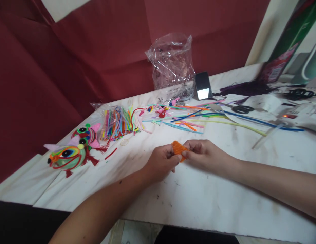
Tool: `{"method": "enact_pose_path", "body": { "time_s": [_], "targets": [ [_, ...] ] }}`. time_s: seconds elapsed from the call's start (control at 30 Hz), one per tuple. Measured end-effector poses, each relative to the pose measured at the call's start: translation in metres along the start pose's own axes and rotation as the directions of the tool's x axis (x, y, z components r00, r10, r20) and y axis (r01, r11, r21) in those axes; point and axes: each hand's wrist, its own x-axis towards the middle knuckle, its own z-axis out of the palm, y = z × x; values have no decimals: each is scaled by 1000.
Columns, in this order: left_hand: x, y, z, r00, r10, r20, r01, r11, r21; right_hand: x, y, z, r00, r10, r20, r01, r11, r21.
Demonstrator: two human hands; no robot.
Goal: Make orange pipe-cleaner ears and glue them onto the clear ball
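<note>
Place: You are at a craft spot, where little things get made by hand; you can't tell if it is in a home or a shop.
Desk [249,200]: Yours is white with gray streaks, and craft stuff lies across the back.
Fuzzy sticks [119,122]: You have a big bunch in lots of colors, and loose ones lie beside it.
Tools: To your right are black scissors [241,109] and a white thing that looks like a glue gun [304,110].
Toys [68,162]: Two bright animals with big eyes sit on your left.
</note>
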Motion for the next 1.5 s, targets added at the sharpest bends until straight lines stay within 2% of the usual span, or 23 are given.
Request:
{"method": "enact_pose_path", "body": {
  "time_s": [0.17,0.27,0.33,0.43,0.5,0.57,0.73,0.8,0.97,1.2,1.33,1.5],
  "targets": [
    [-1,0,3,1000,13,3,-13,1000,-9,-3,-1,-1,997,-72,22,71,997,38],
    [-1,3,0,1000,-6,0,6,1000,-12,-1,-1,-4,996,-64,68,57,994,97],
    [-1,4,-3,1000,-24,11,23,999,33,1,-2,-5,995,-64,77,54,990,129],
    [-4,5,-2,999,-29,22,25,982,190,3,-4,-6,999,-49,25,44,987,154],
    [-6,4,1,1000,0,10,-3,961,277,3,-6,-5,1000,-4,3,3,984,178],
    [-7,3,4,999,32,-16,-26,956,292,1,-8,-4,999,34,-11,-31,980,195],
    [-5,2,6,987,93,-132,-76,989,129,0,-11,-1,996,69,-54,-58,981,187],
    [-4,2,5,980,119,-161,-99,987,126,0,-9,-1,998,51,-47,-43,985,167],
    [-6,3,7,970,167,-176,-123,963,239,-1,-4,0,999,-4,-43,6,999,39],
    [-15,6,15,898,396,-193,-296,867,401,-7,-14,3,999,-47,-10,48,992,121],
    [-13,9,13,910,363,-200,-268,884,384,-4,-14,1,999,-15,31,10,987,162],
    [-10,12,6,956,224,-190,-171,950,261,0,-10,-8,997,-45,63,36,990,136]
  ]
}}
